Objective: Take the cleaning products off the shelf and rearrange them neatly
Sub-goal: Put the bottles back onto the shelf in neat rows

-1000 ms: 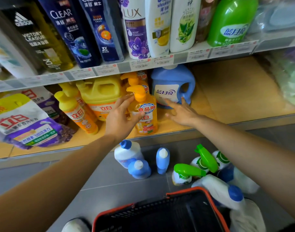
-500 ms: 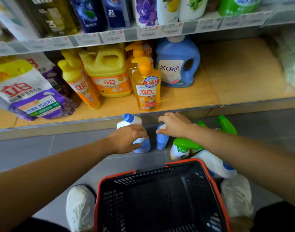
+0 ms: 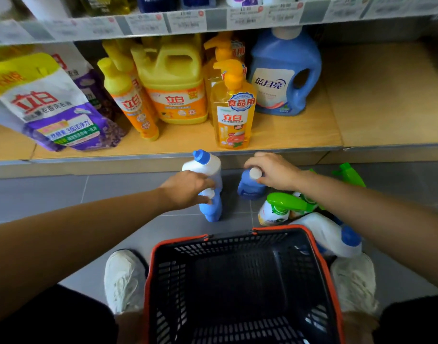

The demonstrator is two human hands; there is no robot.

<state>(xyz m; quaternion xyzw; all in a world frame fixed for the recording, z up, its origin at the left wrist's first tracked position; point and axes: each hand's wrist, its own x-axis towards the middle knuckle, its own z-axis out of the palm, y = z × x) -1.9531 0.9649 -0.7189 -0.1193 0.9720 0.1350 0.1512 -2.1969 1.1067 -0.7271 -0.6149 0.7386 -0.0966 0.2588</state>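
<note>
left hand (image 3: pixel 185 189) apparently grips blue bottle (image 3: pixel 213 212); right hand (image 3: pixel 272 172) grips second bottle (image 3: pixel 247 188)

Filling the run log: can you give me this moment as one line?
phase: grasping bottles on floor | left hand: grips left blue bottle | right hand: grips right blue bottle | basket: untouched

Covered by the left fingers (image 3: pixel 200 182): neck of a small blue bottle (image 3: pixel 213 211) and part of the white bottle (image 3: pixel 205 165) behind. Under the right fingers (image 3: pixel 262 160): shoulder of a second blue bottle (image 3: pixel 249 191). Blurred past reading, far above the fingers: price tags (image 3: pixel 185 21). Cut off at the bottom edge, below the fingers: basket (image 3: pixel 238 249).
</note>
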